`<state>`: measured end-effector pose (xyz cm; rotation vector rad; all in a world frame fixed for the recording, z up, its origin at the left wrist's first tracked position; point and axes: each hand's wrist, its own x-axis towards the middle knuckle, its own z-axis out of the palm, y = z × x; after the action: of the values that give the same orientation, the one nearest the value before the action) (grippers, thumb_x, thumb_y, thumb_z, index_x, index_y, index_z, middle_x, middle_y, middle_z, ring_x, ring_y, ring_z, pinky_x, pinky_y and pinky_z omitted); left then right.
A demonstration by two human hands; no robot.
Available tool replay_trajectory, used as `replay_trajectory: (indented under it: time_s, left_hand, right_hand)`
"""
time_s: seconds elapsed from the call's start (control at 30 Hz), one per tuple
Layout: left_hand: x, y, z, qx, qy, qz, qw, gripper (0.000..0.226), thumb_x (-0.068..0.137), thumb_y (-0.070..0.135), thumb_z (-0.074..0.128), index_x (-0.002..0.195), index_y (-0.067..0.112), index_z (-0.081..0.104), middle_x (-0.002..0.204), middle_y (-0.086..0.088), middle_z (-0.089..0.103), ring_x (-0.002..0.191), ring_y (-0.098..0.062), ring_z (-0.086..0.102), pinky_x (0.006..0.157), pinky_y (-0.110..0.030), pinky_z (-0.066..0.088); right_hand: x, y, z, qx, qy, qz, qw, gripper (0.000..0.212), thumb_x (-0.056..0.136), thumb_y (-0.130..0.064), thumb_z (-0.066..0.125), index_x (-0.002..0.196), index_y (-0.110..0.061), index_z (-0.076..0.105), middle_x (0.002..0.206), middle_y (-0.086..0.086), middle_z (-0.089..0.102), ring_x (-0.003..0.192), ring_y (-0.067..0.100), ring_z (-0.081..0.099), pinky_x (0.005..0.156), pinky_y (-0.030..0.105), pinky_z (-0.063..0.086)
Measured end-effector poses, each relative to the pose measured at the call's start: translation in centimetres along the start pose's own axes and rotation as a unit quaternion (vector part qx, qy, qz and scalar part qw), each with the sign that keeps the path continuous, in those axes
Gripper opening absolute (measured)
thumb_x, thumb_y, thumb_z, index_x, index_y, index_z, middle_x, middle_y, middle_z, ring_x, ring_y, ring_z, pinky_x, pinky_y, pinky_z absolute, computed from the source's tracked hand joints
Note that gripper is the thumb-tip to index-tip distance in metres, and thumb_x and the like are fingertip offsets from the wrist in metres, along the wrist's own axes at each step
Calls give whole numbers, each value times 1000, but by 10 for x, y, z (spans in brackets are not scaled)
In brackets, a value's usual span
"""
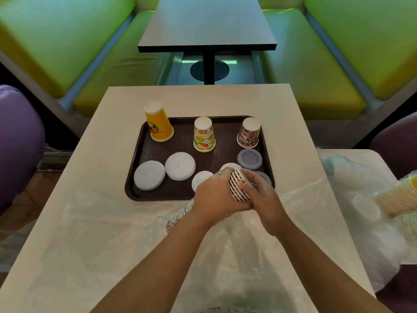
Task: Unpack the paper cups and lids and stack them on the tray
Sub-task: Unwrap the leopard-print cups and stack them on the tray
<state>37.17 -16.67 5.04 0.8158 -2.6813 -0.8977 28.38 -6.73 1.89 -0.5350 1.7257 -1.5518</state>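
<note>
Gripping a sleeve of striped cups (pixel 238 185), both hands close around it at the tray's (pixel 135 172) 5 o'clock corner: left hand (pixel 214 195) wrapped over the stack, right hand (pixel 259 193) curled against its rim end. The stack's long axis runs from 7 o'clock, where it lies in clear plastic wrap (pixel 171 220), toward 1 o'clock. Upside-down yellow cups (pixel 159 123), fruit cups (pixel 204 135), leopard cups (pixel 249 133) and white lids (pixel 180 166) sit on the tray, which rests on the bench (pixel 94 136).

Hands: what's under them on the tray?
Both hands grip a striped cup stack over the tray's near edge. Parts of two white lids and a clear lid show around them; the rest is covered.
</note>
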Motion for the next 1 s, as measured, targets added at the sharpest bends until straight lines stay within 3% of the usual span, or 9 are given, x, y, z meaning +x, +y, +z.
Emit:
replay_trajectory:
  time_s: [0.2, 0.3, 0.4, 0.47, 0.57, 0.67, 0.77, 0.9, 1.0]
  left_hand:
    - [6, -5, 0, -7, -17, 0, 1000, 61, 65, 52, 75, 116, 27, 53, 94, 12, 61, 80, -5, 54, 62, -10, 38]
    - [10, -6, 0, -14, -21, 0, 1000, 62, 65, 54, 75, 116, 27, 53, 95, 11, 62, 82, -6, 56, 68, -19, 48]
    - [13, -6, 0, -20, -12, -6, 1000, 61, 65, 53, 74, 116, 28, 53, 91, 14, 59, 80, -5, 54, 64, -13, 41]
    - [14, -7, 2, -28, 7, -18, 999, 57, 66, 52, 73, 114, 28, 54, 89, 14, 59, 78, -4, 53, 61, -10, 37]
    - [17, -10, 5, -17, 17, -36, 999, 54, 66, 53, 73, 109, 25, 55, 87, 12, 60, 77, -6, 55, 62, -15, 43]
    - [18, -13, 5, -11, 16, -49, 999, 53, 67, 55, 71, 106, 24, 55, 83, 11, 56, 75, -7, 54, 60, -17, 43]
    - [20, -13, 5, -20, 13, -54, 998, 56, 67, 58, 71, 108, 24, 54, 86, 11, 59, 78, -6, 57, 67, -22, 50]
    - [25, -14, -1, -46, 20, -51, 997, 55, 67, 57, 73, 108, 25, 55, 91, 12, 63, 81, -4, 59, 71, -22, 51]
    - [28, -17, -6, -73, 4, -58, 996, 57, 66, 55, 75, 110, 25, 55, 94, 10, 65, 84, -4, 61, 75, -26, 53]
  right_hand:
    - [8, -4, -1, 4, -38, -26, 999, 23, 90, -31, 54, 111, -39, 55, 111, -6, 64, 106, 13, 62, 87, 33, 54]
    - [11, -7, -5, -2, -63, -33, 997, 23, 91, -28, 53, 111, -39, 55, 111, -7, 64, 106, 12, 62, 84, 29, 54]
    - [16, -13, -9, -84, -79, -79, 990, 24, 87, -36, 53, 110, -44, 53, 108, -19, 62, 105, 1, 59, 86, 21, 51]
    - [19, -16, -11, -187, -47, -138, 971, 19, 91, -38, 56, 110, -40, 54, 106, -25, 58, 102, -5, 57, 85, 15, 48]
    - [23, -19, -13, -307, 1, -215, 927, 25, 87, -37, 54, 101, -20, 65, 89, -19, 61, 88, 5, 60, 77, 26, 52]
    - [25, -19, -13, -340, 14, -246, 908, 17, 86, -28, 65, 87, -11, 69, 77, -3, 66, 72, 14, 62, 64, 38, 54]
    - [25, -19, -10, -339, 55, -278, 897, 18, 85, -27, 64, 86, -10, 70, 77, -2, 66, 70, 12, 61, 60, 33, 55]
    - [28, -19, -12, -327, 119, -300, 888, 20, 87, -23, 59, 97, -8, 68, 85, -2, 67, 75, 10, 61, 60, 31, 58]
    - [36, -24, -23, -334, 88, -310, 886, 36, 92, -18, 51, 128, -16, 55, 111, 4, 63, 93, 10, 60, 71, 23, 58]
